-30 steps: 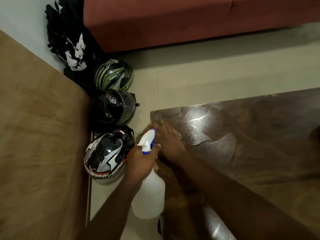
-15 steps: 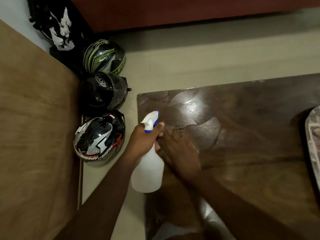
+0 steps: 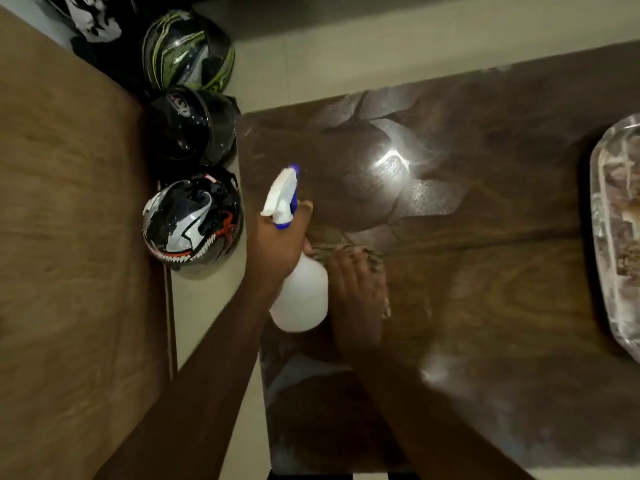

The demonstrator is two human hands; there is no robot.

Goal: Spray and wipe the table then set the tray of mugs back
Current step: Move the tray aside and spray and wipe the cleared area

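Gripping spray bottle (image 3: 300, 299), left hand (image 3: 277, 244), beside cloth-pressing right hand (image 3: 356, 299).

Single head-mounted wide-angle view, looking steeply down from close above the dark wooden table (image 3: 502, 289); floor and three helmets (image 3: 192, 220) lie along its left edge.

three helmets sit in a row on the floor left of the table (image 3: 485, 237): a green-striped helmet (image 3: 188, 50) farthest, a plain black helmet (image 3: 190, 126) in the middle, a fanged black-and-white helmet (image 3: 192, 220) nearest. at the table there are one spray bottle (image 3: 298, 271), one cloth (image 3: 360, 258), and two hands, the left hand (image 3: 277, 244) and the right hand (image 3: 356, 299). one tray (image 3: 613, 237) shows at the table's right edge.
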